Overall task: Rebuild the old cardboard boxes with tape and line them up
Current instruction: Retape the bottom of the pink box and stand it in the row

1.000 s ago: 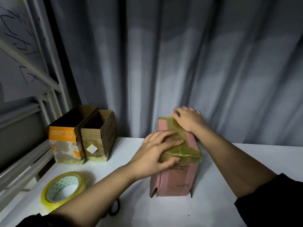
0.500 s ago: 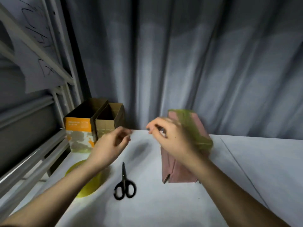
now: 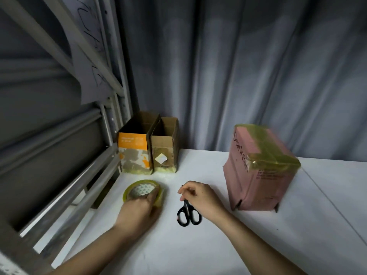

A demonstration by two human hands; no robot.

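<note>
Both hands have come off the pink box, which now stands alone at the right of the white table with yellowish tape across its top. The left hand grips the tape roll, while the right hand, fingers curled, pinches the blades of the black scissors. That suggests another strip is coming before it joins the orange box and brown box at the back left.
</note>
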